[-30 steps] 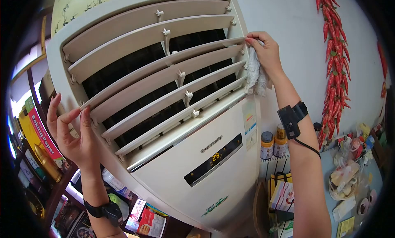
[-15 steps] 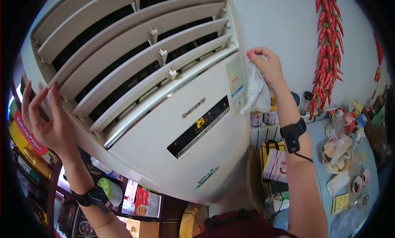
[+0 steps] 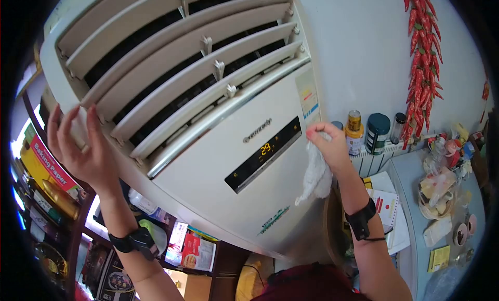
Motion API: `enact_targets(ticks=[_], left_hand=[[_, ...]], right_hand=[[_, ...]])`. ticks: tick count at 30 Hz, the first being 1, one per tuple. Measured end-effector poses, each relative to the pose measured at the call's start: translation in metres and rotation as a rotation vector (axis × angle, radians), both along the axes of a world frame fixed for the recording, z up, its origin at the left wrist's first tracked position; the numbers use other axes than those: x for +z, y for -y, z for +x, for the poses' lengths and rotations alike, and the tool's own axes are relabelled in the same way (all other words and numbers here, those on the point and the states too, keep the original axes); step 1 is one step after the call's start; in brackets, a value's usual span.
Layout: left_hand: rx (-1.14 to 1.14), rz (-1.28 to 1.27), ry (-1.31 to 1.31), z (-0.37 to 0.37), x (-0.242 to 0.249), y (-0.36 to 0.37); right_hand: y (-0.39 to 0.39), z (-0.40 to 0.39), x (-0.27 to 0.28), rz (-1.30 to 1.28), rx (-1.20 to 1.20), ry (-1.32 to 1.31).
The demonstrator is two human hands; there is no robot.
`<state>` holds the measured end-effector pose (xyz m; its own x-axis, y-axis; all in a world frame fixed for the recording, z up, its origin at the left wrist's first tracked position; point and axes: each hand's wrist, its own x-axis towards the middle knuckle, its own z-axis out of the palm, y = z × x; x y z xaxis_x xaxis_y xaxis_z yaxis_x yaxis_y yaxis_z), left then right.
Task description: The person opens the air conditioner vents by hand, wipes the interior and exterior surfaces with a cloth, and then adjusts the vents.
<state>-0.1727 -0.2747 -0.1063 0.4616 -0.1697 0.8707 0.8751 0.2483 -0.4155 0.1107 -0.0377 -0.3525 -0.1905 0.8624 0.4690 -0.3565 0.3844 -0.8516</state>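
Observation:
A tall white floor-standing air conditioner (image 3: 202, 186) fills the middle of the view, with curved louvers (image 3: 176, 64) across its upper part and a lit black display panel (image 3: 264, 154) reading 29. My right hand (image 3: 331, 146) is closed on a white cloth (image 3: 317, 177), which hangs from the pinched fingers beside the panel's right end. At the unit's left edge, just below the louver ends, is my left hand (image 3: 86, 153), fingers spread and holding nothing. Dark bands with small devices circle both wrists.
Dried red chillies (image 3: 422, 67) hang on the wall at right. Below them, a green-lidded jar (image 3: 377, 133) and other containers stand by a radiator. A blue-grey table (image 3: 410, 181) carries a basket (image 3: 436, 206) and bags. Shelves with a baking paper box (image 3: 49, 163) stand at left.
My right hand has moved down with the cloth, from the label near the louvers to beside the display. My left hand stays by the unit's left edge. The view has shifted slightly.

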Motion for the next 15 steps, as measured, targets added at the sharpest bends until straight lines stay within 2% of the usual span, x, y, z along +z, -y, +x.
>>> enact_targets(ticks=[9,15], left_hand=[[0.071,0.024,0.036,0.015,-0.011,-0.001],[0.166,0.026,-0.066,0.020,-0.009,0.000]], right_hand=[[0.021,0.003,-0.019,0.003,0.028,-0.040],[0.030,0.008,-0.034,-0.049,0.058,-0.059]])
